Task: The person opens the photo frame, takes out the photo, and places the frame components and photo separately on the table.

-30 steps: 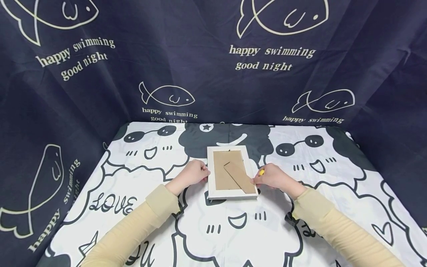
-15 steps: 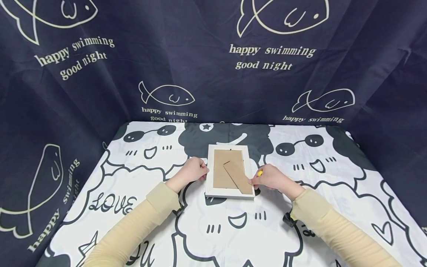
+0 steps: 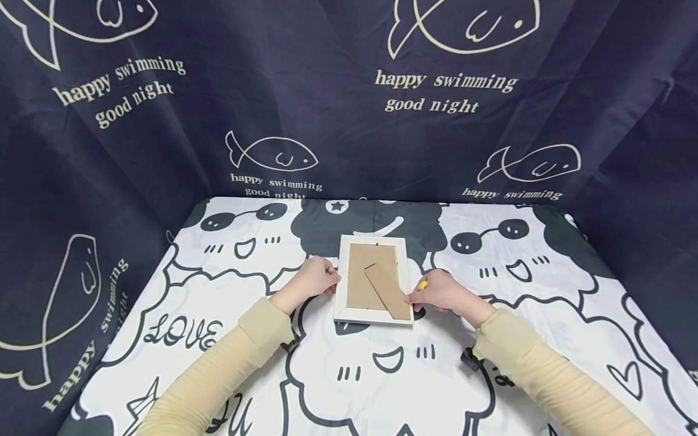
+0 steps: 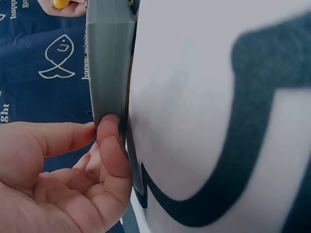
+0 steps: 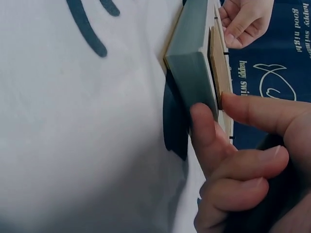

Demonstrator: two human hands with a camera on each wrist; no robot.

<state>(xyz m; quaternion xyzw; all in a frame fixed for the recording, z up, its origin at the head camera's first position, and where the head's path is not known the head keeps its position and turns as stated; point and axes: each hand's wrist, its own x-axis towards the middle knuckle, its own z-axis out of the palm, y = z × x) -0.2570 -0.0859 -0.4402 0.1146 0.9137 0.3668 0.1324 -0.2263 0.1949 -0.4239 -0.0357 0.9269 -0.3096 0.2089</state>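
Note:
A white picture frame (image 3: pixel 341 303) lies face down, its brown backing board (image 3: pixel 357 290) and slanted stand flap (image 3: pixel 387 290) facing up. At its left side, my left hand (image 3: pixel 315 280) pinches the edge, thumb at the upper rim and fingertips against the side wall (image 4: pixel 109 68). On the opposite side my right hand (image 3: pixel 438 290) grips the edge near the lower corner. Its thumb presses the flap's edge (image 5: pixel 219 68), with the index finger against the side wall below. A small yellow thing (image 3: pixel 423 284) shows at the right hand; what it is, I cannot tell.
Beneath the frame spreads a white cloth (image 3: pixel 431 387) with black cartoon sheep and lettering. A dark blue curtain (image 3: pixel 349 91) printed with fish stands behind and along both sides. Small black devices (image 3: pixel 470 358) sit at the wrists.
The frame has turned slightly, its near end shifting left and its far end a little right. My right hand has moved slightly left with it; my left hand has shifted slightly up and left.

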